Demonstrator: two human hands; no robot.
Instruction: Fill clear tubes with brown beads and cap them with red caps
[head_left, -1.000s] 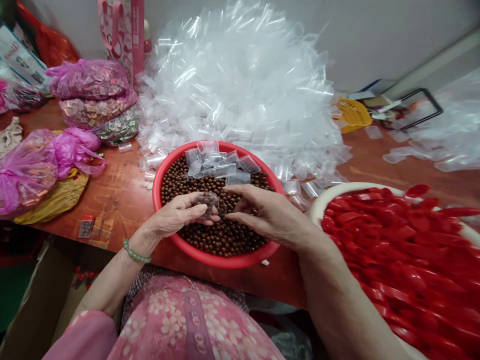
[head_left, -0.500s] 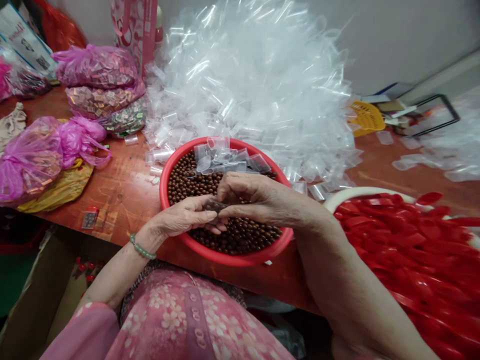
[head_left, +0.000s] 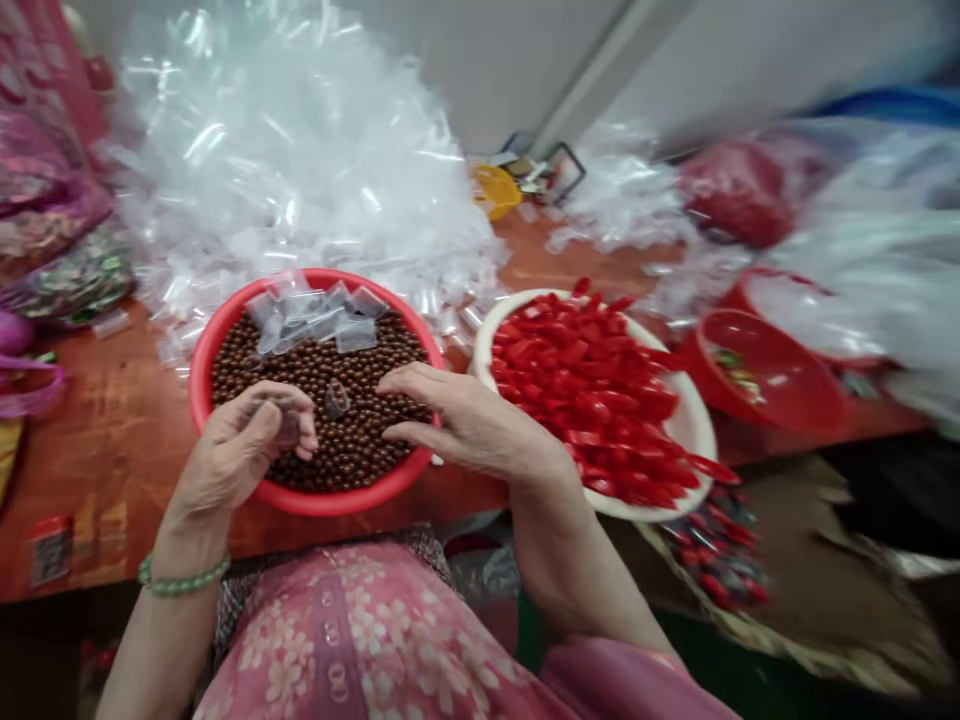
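Observation:
My left hand point(head_left: 232, 455) is closed around a small clear plastic container point(head_left: 288, 424) with dark brown contents, above the left front of a red basin point(head_left: 201, 385). My right hand point(head_left: 476, 420), its fingers apart and nothing between them, hovers over the basin's right rim. Small round brown balls point(head_left: 345, 465) fill the basin. Several clear containers point(head_left: 356, 335) lie on the balls toward the back. Another small clear container point(head_left: 337, 400) rests on the balls between my hands; I cannot tell how full it is.
A large heap of clear containers point(head_left: 300, 150) stands behind the basin. To the right, a white basin point(head_left: 484, 345) holds red plastic pieces point(head_left: 585, 390). Farther right is a red bowl point(head_left: 765, 370). A filled red-capped container point(head_left: 51, 550) lies near the table's left front edge.
My view has swung right. My hands have parted: the left keeps the container, while the right has let go and opened. A container now shows on the balls between them.

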